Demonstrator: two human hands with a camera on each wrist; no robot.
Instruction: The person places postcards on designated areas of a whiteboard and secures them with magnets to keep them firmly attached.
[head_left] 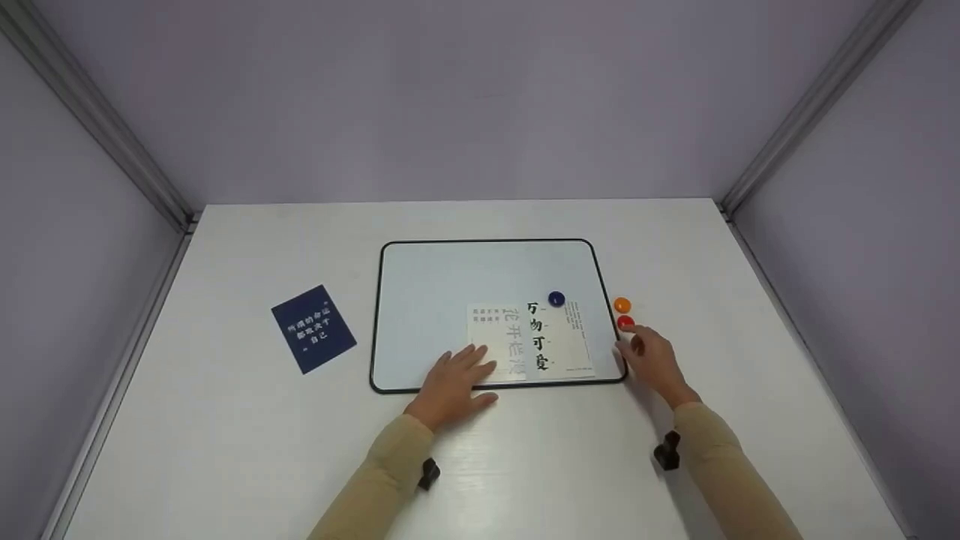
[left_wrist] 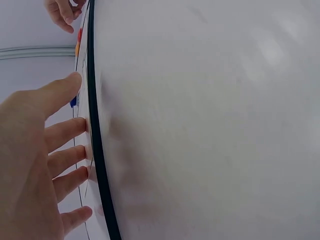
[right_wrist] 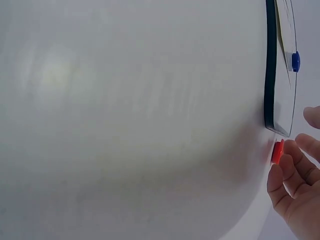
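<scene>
My left hand [head_left: 450,384] rests with spread fingers over the near edge of a whiteboard [head_left: 427,300], fingertips on a pale card [head_left: 484,337] with grey characters. Beside that lies a second card [head_left: 562,349] with bold black characters, a dark blue round magnet [head_left: 556,299] at its top edge. Just off the board's right side, my right hand [head_left: 654,364] reaches a red round magnet [head_left: 625,322], also seen in the right wrist view. Its fingertips are right at the red magnet, and the thumb stands apart from them. An orange magnet [head_left: 622,305] lies just beyond the red one.
A navy card [head_left: 313,328] with white characters lies askew on the white table [head_left: 225,420], left of the board. The whiteboard has a raised black rim [head_left: 480,241]. Walls [head_left: 465,105] enclose the table at the back and both sides.
</scene>
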